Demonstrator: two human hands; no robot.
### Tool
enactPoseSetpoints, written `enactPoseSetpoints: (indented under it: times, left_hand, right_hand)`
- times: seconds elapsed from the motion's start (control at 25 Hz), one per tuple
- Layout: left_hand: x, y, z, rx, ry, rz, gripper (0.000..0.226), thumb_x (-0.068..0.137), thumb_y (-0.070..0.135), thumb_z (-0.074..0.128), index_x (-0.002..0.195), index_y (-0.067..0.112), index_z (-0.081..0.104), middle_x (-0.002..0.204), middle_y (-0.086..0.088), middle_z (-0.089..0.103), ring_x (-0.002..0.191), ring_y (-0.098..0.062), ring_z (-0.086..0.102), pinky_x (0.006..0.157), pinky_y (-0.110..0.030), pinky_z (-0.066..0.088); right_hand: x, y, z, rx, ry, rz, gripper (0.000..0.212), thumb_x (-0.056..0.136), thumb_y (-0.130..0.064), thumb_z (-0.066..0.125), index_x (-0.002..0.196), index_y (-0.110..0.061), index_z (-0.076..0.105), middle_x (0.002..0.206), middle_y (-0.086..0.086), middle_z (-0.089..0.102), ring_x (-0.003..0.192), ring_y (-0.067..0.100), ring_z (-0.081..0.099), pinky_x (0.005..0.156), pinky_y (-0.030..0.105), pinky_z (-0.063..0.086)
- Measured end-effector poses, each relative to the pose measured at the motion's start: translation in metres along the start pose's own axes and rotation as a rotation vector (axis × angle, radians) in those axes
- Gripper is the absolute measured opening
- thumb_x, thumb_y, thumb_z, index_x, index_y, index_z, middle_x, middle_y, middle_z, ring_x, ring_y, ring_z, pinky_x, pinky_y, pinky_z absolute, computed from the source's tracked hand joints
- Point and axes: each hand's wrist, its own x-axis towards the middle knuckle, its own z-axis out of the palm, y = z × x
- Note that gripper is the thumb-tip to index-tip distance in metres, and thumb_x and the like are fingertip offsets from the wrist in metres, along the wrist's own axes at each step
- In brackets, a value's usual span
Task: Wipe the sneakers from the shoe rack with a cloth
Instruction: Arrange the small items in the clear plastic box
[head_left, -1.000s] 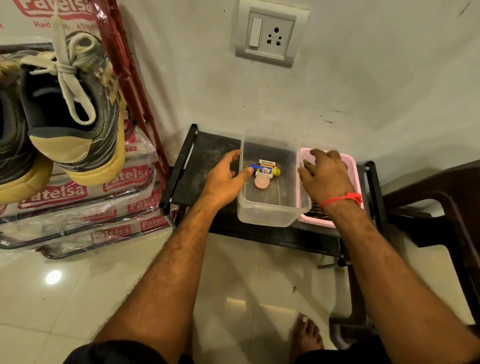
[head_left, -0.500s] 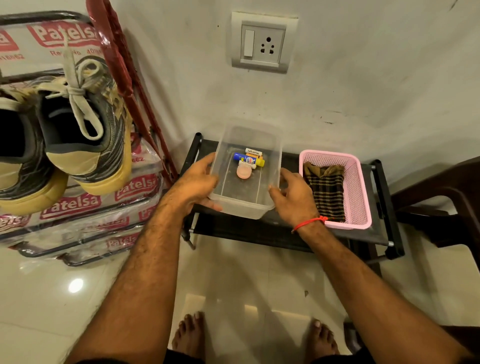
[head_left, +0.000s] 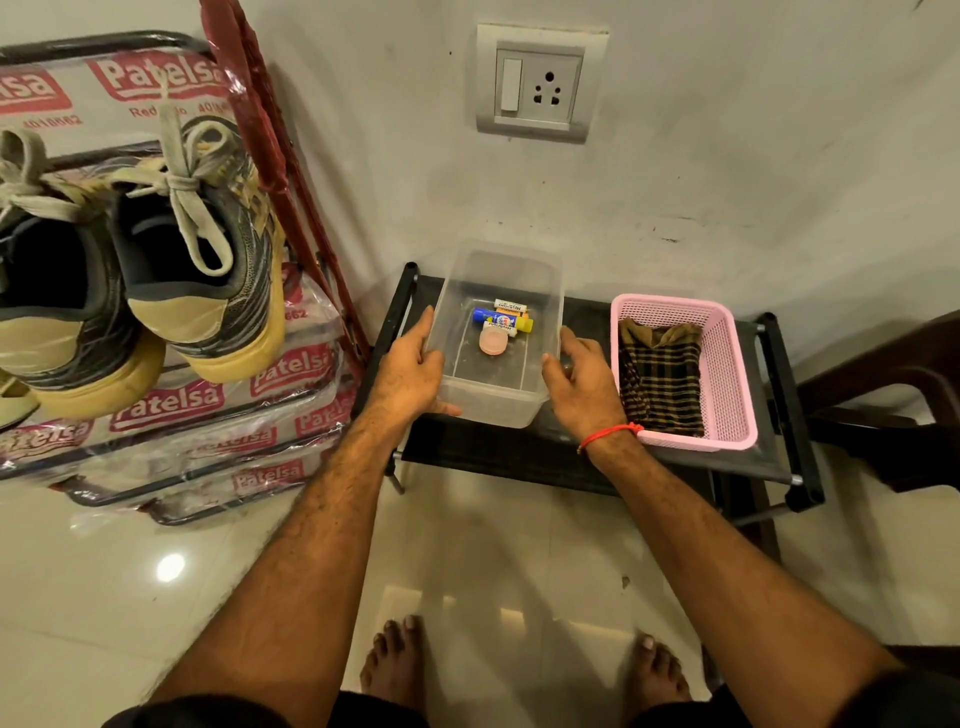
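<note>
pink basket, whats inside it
The pink basket holds one crumpled dark checked cloth with an olive edge. The cloth hides much of the basket's floor, so anything under it cannot be seen.

Wall socket (head_left: 537, 83) (white) above clear tub (head_left: 498, 384).

1 camera only, worn on person's head. Looks forward and down, wide view that bends edges. Low black stand (head_left: 519, 457) by wall sits in middle, near. Both arms reach away from camera; left hand (head_left: 410, 374) and right hand (head_left: 582, 387) close. Bare feet at bottom edge. Shoe rack (head_left: 171, 457) with sneakers (head_left: 197, 260) at left side. No 2nd view to share.
</note>
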Motion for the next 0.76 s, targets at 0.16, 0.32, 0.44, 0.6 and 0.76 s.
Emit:
enactPoseSetpoints:
  times: [0.16, 0.32, 0.44, 0.6, 0.76]
  left_hand:
    - [-0.002, -0.001, 0.006, -0.005, -0.017, 0.036, 0.061, 0.107, 0.01, 0.04, 0.16, 0.034, 0.02, 0.164, -0.002, 0.027, 0.129, -0.036, 0.054, 0.071, -0.047, 0.064]
    - [-0.004, 0.001, 0.022, 0.012, -0.051, 0.069, 0.061, 0.107, 0.01, 0.041, 0.16, 0.032, 0.02, 0.164, -0.002, 0.027, 0.13, -0.034, 0.053, 0.074, -0.046, 0.064]
    - [-0.002, 0.001, 0.028, 0.071, -0.057, 0.075, 0.064, 0.106, 0.01, 0.043, 0.16, 0.035, 0.017, 0.166, -0.004, 0.022, 0.128, -0.035, 0.054, 0.073, -0.045, 0.064]
    - [0.0, -0.004, 0.027, 0.141, -0.062, 0.106, 0.066, 0.106, 0.011, 0.045, 0.16, 0.037, 0.016, 0.162, -0.005, 0.029, 0.114, -0.025, 0.058, 0.076, -0.045, 0.064]
    - [0.008, -0.01, 0.027, 0.291, 0.138, 0.222, 0.07, 0.099, 0.024, 0.06, 0.159, 0.032, 0.024, 0.161, -0.005, 0.03, 0.131, -0.028, 0.053, 0.097, -0.054, 0.056]
  right_hand:
    - [0.002, 0.002, -0.001, -0.029, 0.114, -0.021, 0.032, 0.1, -0.012, 0.052, 0.131, -0.007, 0.059, 0.124, 0.013, 0.052, 0.103, 0.018, 0.057, 0.097, 0.031, 0.052]
    - [0.005, 0.009, -0.016, -0.047, 0.228, 0.005, 0.032, 0.096, -0.009, 0.056, 0.127, -0.004, 0.062, 0.118, 0.013, 0.056, 0.102, 0.02, 0.056, 0.096, 0.029, 0.05]
    - [0.002, 0.018, -0.019, -0.084, 0.199, -0.007, 0.034, 0.095, -0.009, 0.056, 0.129, -0.005, 0.061, 0.121, 0.013, 0.056, 0.104, 0.019, 0.056, 0.1, 0.035, 0.05]
    - [-0.002, 0.021, -0.017, -0.073, 0.145, -0.014, 0.036, 0.098, -0.012, 0.053, 0.133, -0.007, 0.058, 0.125, 0.012, 0.054, 0.107, 0.019, 0.056, 0.102, 0.038, 0.051]
    - [0.0, 0.018, -0.046, 0.011, 0.189, 0.027, 0.031, 0.103, -0.031, 0.052, 0.121, -0.011, 0.066, 0.113, 0.006, 0.065, 0.104, 0.018, 0.06, 0.098, 0.038, 0.05]
